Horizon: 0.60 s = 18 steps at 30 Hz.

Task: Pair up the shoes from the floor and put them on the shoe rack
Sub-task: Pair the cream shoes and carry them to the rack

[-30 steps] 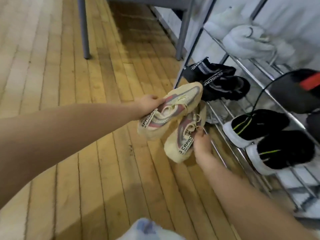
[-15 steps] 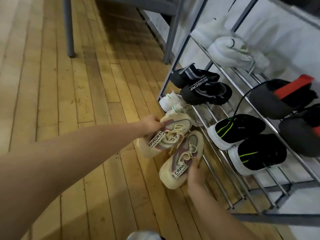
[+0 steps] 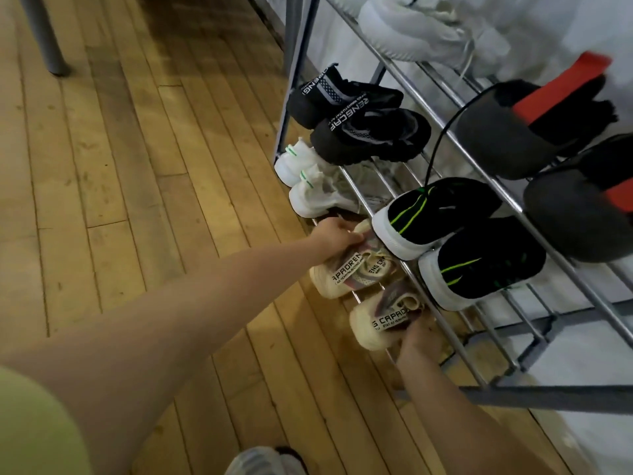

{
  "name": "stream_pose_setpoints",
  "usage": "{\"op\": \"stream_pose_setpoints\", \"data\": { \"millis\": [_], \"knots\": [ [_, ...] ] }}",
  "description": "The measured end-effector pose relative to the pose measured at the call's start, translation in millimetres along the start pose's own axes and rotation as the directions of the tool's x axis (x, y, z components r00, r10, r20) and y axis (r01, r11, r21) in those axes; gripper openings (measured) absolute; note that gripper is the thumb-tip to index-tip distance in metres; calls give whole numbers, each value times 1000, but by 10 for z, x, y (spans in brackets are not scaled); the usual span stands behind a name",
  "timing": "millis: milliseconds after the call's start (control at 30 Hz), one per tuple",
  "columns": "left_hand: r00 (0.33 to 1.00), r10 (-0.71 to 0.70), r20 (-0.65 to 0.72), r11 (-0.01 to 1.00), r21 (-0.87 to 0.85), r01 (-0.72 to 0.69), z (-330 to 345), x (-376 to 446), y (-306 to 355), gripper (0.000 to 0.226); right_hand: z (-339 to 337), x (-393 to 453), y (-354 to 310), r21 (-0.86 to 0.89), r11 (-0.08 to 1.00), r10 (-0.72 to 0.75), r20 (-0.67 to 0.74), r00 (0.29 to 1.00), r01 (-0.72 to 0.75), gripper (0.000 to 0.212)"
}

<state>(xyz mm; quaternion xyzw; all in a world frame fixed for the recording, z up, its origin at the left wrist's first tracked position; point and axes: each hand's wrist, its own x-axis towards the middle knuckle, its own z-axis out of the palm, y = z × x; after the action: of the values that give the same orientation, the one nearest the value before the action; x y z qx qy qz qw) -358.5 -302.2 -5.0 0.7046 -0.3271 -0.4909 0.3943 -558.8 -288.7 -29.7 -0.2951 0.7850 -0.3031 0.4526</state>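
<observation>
beige sneakers (image 3: 346, 272) under black-green pair (image 3: 455, 234), white pair (image 3: 308, 186) beside

Shoe rack (image 3: 486, 394) stands at right of frame, w/ plank floor (image 3: 137, 166) to its left.

Bottom tier, far to near: low pair (image 3: 308, 180) at far end, then lettered shoe A (image 3: 346, 274), then lettered shoe B (image 3: 375, 323), side by side, heels toward floor side.

Left hand (image 3: 337, 234) rests on far side of shoe A; right hand (image 3: 416, 341) at near side of shoe B.

Next tier up: strapped pair (image 3: 359, 121) at far end, striped pair (image 3: 455, 241) nearer, directly above the lettered shoes.

Tier above that: tabbed pair (image 3: 548, 149) at right. Top: knit pair (image 3: 421, 29).

Table leg (image 3: 44, 39) on floor, far left.
</observation>
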Motion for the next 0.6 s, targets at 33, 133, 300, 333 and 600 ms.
{"op": "stream_pose_setpoints", "data": {
  "millis": [33, 133, 300, 333, 600],
  "knots": [
    [1000, -1, 14, 1000, -15, 1, 87, 52, 20, 40, -21, 27, -9, -4, 1000, 27, 14, 1000, -27, 48],
    [998, 28, 53, 999, -22, -26, 219, 136, 34, 44, -39, 94, -24, 22, 991, 130, 166, 978, -136, 28],
    [991, 32, 133, 997, 64, -41, 19, 123, -161, 37, 11, 159, 8, 10, 992, 121, 198, 973, -125, 36],
    [988, 12, 153, 998, 66, -22, -17, 113, -214, 38, 29, 158, 25, -1, 993, 115, 189, 975, -117, 38],
    [992, -128, -17, 952, 279, 128, 23, 27, -414, 47, 8, 100, 88, -131, 991, 14, 71, 997, -5, 52]
  ]
}}
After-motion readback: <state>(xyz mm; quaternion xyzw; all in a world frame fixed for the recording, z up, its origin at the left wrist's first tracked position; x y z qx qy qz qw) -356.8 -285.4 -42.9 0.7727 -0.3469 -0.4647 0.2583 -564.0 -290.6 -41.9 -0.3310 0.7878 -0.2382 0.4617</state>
